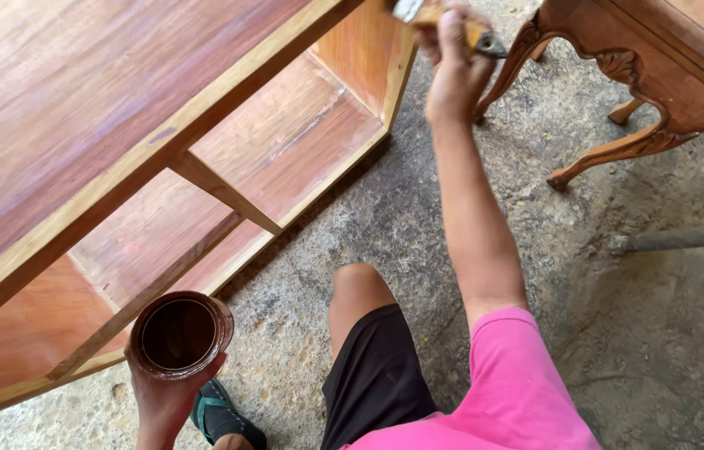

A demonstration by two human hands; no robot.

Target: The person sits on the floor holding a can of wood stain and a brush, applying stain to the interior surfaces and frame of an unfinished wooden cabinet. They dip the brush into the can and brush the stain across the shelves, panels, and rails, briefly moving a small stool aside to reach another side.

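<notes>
Our left hand (160, 400) cups the jar of dark stain (181, 333); our right hand (456, 71) clenches the brush (452, 21) at the shelf unit's (202, 158) far end. Staining is underway; next we'd judge a reload.

I see a wooden shelf unit (160, 150), its top reddish and faintly glossy with smooth grain, its edges paler and matt. My left hand (164, 400) holds a stained jar (181, 333) of dark, shiny liquid. The paintbrush (452, 21) in my right hand (456, 75) has a wooden handle. The concrete floor (619, 333) is rough.
</notes>
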